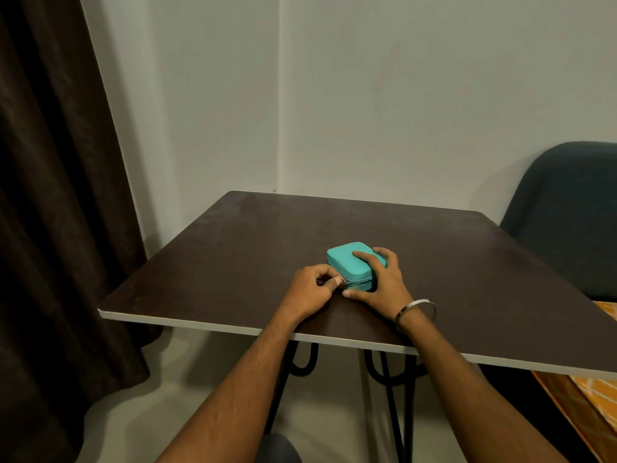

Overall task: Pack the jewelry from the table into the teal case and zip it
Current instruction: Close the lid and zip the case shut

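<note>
Teal case [350, 264] on dark table [233, 248], lid down, between both hands. Right hand [377, 282] curled over case's right side — fingers on lid, thumb along near wall. Left hand [309, 289] at near-left corner, pinching zipper pull [344, 283] between thumb and forefinger. No legible branding or writing. Contents hidden — case closed. Metal bangle [415, 310] on right wrist.
</note>
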